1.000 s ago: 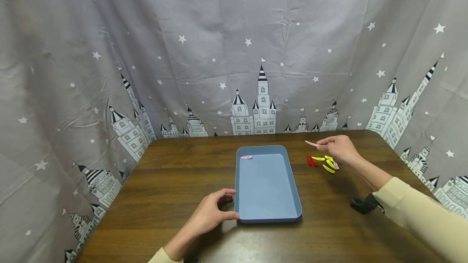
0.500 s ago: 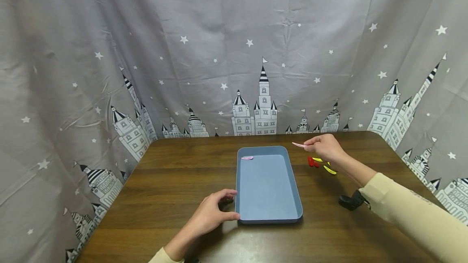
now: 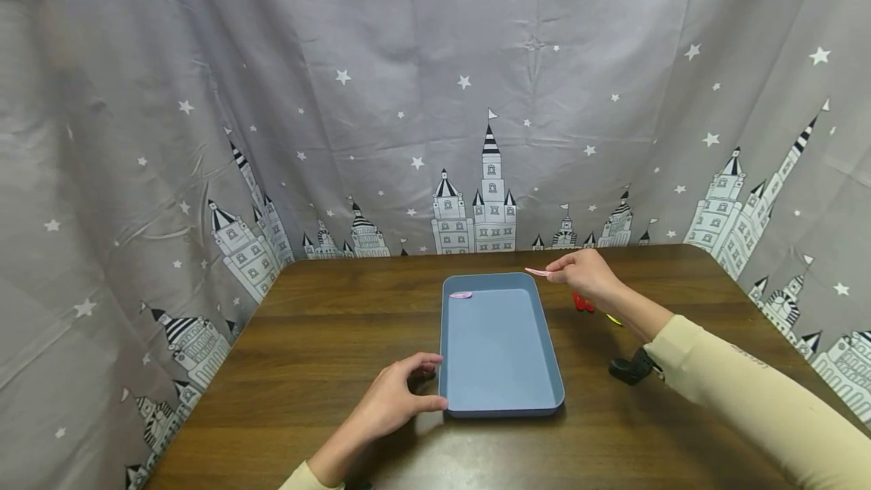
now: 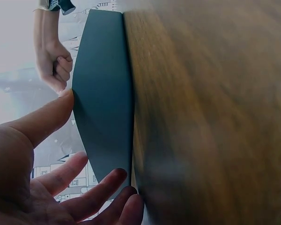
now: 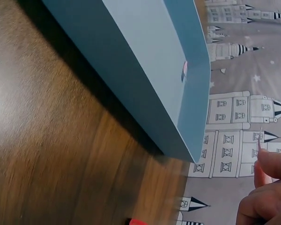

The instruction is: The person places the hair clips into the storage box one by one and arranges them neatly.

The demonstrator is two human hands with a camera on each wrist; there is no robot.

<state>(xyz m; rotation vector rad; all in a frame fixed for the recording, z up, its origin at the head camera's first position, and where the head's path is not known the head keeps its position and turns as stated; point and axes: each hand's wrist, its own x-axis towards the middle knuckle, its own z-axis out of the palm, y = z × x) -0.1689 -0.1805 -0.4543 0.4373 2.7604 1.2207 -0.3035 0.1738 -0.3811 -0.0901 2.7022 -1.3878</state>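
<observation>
A pink hair clip [image 3: 537, 272] is pinched between the thumb and fingertips of my right hand [image 3: 587, 275], held in the air near the far right corner of the blue-grey tray [image 3: 553, 354]. Inside the tray, at its far left, lies another pink hair clip [image 3: 460, 295]; the right wrist view shows this pink clip [image 5: 184, 70] by the far wall. My left hand [image 3: 395, 393] rests at the tray's near left side. In the left wrist view its thumb [image 4: 51, 115] touches the rim, while the other fingers spread loosely along the outer wall.
Red hair clips [image 3: 582, 302] and a yellow hair clip [image 3: 614, 319] lie on the wooden table [image 3: 327, 354] right of the tray, partly hidden by my right forearm. A grey curtain [image 3: 381, 97] with printed castles hangs behind the table.
My right hand has moved left with the pink clip, from above the loose clips to the tray's far right corner. The left hand and the tray have stayed in place.
</observation>
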